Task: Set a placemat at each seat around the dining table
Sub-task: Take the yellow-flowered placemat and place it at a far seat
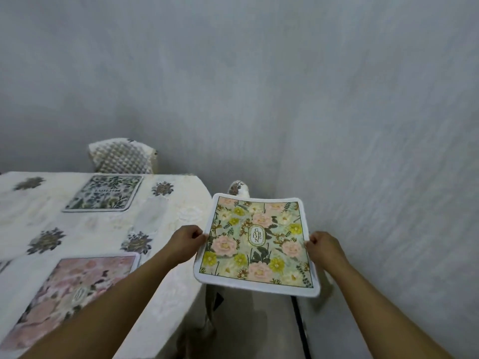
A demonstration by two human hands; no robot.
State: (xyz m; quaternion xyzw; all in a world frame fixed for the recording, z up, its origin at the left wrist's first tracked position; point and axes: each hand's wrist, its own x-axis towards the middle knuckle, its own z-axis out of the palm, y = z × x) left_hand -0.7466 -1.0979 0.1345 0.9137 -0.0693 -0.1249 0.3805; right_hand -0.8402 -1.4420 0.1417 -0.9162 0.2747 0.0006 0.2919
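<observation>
I hold a square floral placemat (256, 244) with a white border and "GARDEN" at its centre, flat in the air just past the table's right end. My left hand (186, 239) pinches its left edge and my right hand (322, 246) pinches its right edge. The dining table (171, 218), under a cream cloth with flower motifs, fills the left. A blue-green placemat (103, 193) lies at its far side, and a pink floral placemat (70, 296) lies at its near side.
A chair with a knobbly cover (121, 155) stands behind the table's far side. Another covered chair top (238, 189) shows past the held mat at the table's right end. A grey wall (363, 125) runs close on the right. A dark cable (300, 325) lies on the floor.
</observation>
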